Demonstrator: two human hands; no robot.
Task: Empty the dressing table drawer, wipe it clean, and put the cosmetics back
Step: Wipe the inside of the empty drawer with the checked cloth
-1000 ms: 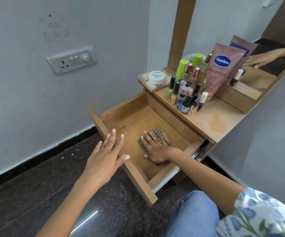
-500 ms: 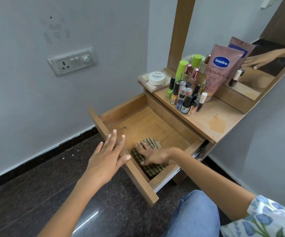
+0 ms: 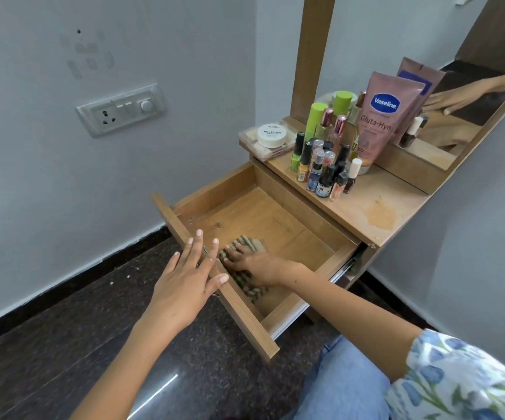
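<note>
My wooden dressing table top [image 3: 375, 207], stained patch near its front, cluster of nail polish bottles [image 3: 320, 165] standing on it, pink Vaseline tube [image 3: 381, 116] upright behind them, white nail polish remover tub [image 3: 271, 134] on a clear box [image 3: 252, 144] at the far corner.

The right hand [image 3: 257, 263] presses a checked cloth [image 3: 242, 268] into the open drawer [image 3: 275, 219], seemingly flat-fingered, while the left hand [image 3: 184, 283] rests on its front.

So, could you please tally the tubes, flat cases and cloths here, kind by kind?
Tubes: 1, the pink Vaseline tube; the second one behind it is its mirror image, so it is not counted.
Flat cases: 1, the clear case under the white jar.
Cloths: 1, the checked cloth in the drawer, under the right hand.
Total: 3
</note>
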